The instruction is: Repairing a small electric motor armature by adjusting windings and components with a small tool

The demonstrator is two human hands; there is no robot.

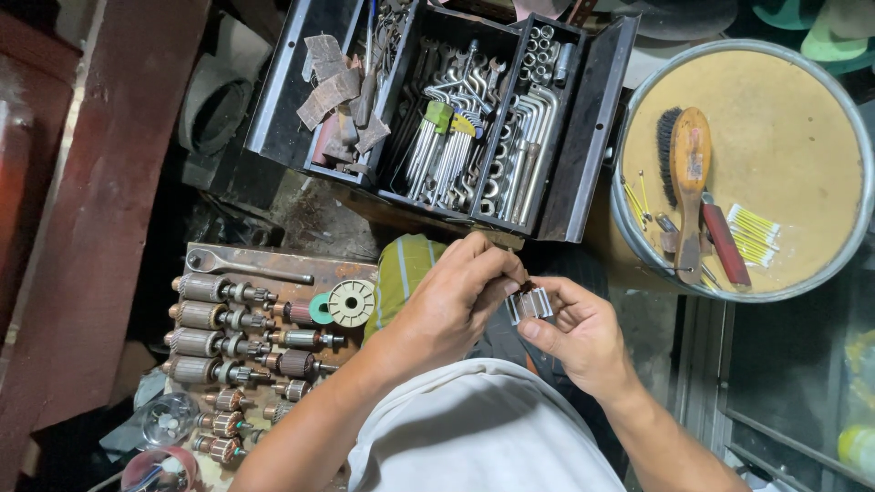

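Note:
My right hand (pixel 576 330) holds a small metal part with pale ribbed slots (pixel 530 303) between thumb and fingers, in front of my chest. My left hand (pixel 453 296) pinches the top of the same part from the left with its fingertips. Both hands hover above my lap, just below an open black toolbox (pixel 597 128).
The toolbox holds wrenches, hex keys and sockets (pixel 474 137). Left of my arm, a board (pixel 273 264) carries several motor armatures (pixel 219 319), a ratchet handle and a wire spool (pixel 351 302). At right, a round metal tray (pixel 802 137) holds a wooden brush (pixel 690 173) and cotton swabs.

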